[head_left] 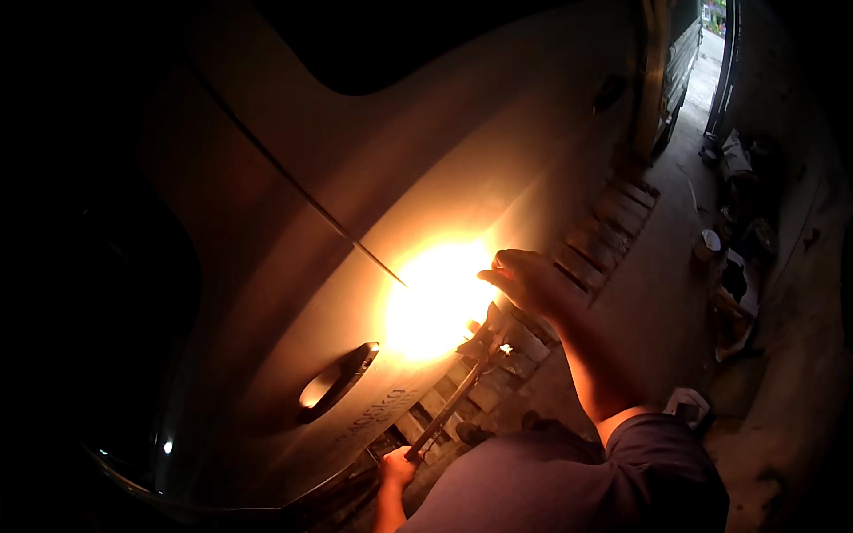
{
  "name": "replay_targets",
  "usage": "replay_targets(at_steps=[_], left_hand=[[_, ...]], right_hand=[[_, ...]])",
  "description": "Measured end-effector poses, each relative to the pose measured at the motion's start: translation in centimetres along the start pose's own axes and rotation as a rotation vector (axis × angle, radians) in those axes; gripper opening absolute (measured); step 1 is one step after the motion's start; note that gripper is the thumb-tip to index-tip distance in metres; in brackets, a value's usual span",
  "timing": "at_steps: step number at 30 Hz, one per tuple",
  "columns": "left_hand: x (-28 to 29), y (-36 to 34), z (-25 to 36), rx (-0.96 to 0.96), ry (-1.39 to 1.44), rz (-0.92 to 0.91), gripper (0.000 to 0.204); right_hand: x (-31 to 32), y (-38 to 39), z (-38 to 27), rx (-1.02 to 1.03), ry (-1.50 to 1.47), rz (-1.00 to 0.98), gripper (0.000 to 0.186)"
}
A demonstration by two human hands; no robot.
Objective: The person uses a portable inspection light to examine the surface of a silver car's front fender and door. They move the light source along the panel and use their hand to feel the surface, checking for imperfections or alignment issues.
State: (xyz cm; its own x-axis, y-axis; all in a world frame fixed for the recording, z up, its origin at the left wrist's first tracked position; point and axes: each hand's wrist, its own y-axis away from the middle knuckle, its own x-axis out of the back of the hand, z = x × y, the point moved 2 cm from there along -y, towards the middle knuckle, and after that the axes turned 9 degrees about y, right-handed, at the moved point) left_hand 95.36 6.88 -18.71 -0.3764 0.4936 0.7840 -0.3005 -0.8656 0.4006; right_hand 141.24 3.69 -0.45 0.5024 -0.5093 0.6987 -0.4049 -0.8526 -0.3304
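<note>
Single view: head camera on my forehead, facing down-forward, close on car door panel (293,266), my forearms entering from lower edge.

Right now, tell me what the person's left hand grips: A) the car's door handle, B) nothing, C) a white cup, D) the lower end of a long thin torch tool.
D: the left hand is closed round the lower end of the long thin torch tool, whose tip points at the bright glow on the pale car door panel.
</note>
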Motion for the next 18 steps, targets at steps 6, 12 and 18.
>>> replay_targets(at_steps=[6,12,18], left_hand=[[-0.3,0.3,0.1,0.031,-0.018,0.014,0.031],[-0.3,1.2,0.2,-0.059,0.038,0.074,0.039],[-0.1,1.5,0.5,-0.019,-0.009,0.068,0.035]], right_hand=[[-1.8,-4.5,-3.1,0.012,0.188,-0.088,0.05],[-2.3,-5.8,-3.7,-0.064,0.171,-0.046,0.061],[-1.5,-4.9,-0.7,-0.172,0.002,0.086,0.038]])
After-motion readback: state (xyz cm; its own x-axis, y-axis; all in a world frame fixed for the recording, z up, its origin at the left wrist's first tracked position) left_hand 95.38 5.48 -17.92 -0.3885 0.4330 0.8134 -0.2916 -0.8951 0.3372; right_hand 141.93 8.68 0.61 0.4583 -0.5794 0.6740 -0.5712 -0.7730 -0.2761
